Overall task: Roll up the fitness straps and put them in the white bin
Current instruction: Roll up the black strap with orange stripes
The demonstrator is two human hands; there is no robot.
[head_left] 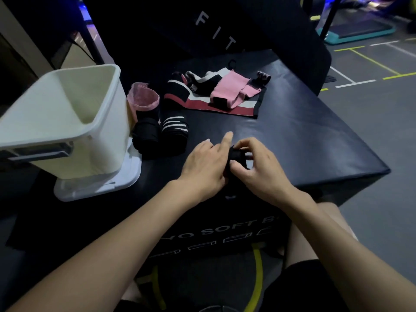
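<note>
A small black strap roll [236, 155] sits between my two hands on the black padded box [304, 140]. My left hand [203, 168] holds its left side with the index finger pointing up. My right hand [256, 164] pinches its right side with thumb and curled fingers. The white bin [67, 118] stands at the left on its lid and looks empty. Beside it lie a pink band [144, 97], a black roll [145, 136] and a black roll with white stripes [174, 131]. A pile of pink, black, red and white straps [225, 93] lies farther back.
The bin's white lid [99, 188] lies flat under the bin. A dark padded block with white letters [213, 30] rises behind the box. Grey gym floor with painted lines [371, 64] spreads to the right. My knee [315, 233] shows below the box edge.
</note>
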